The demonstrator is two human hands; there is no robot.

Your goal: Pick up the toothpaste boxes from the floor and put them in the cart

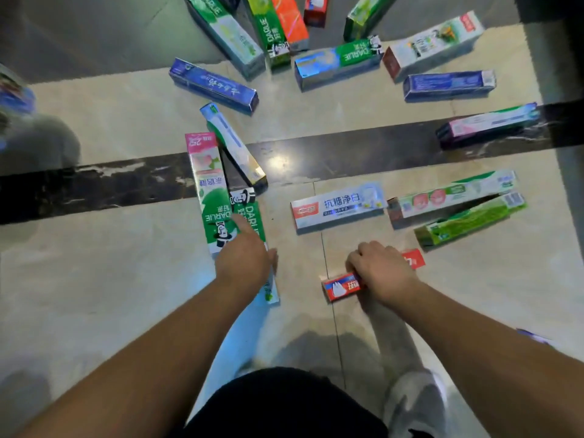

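Picking up is underway: the right hand [380,267] curls its grip around a red box [343,286] on the floor [126,279], the left hand [243,257] lies flat-fingered on a green box [252,222], and lifting both likely comes next.

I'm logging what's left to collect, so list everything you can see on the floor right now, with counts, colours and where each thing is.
Toothpaste boxes: about nineteen in view, all on the floor, none stacked in a cart.
Green Darlie boxes: about five, two at centre left, three at top centre.
Dark blue boxes: two, upper left and upper right.
White box with blue print: one, centre.
Small red box: one, bottom centre, under the right hand.
Orange box: one, top centre.
Floor: beige tile with a black marble band across the middle.
Left hand: fingers on a green Darlie box.
Right hand: grips the small red box.
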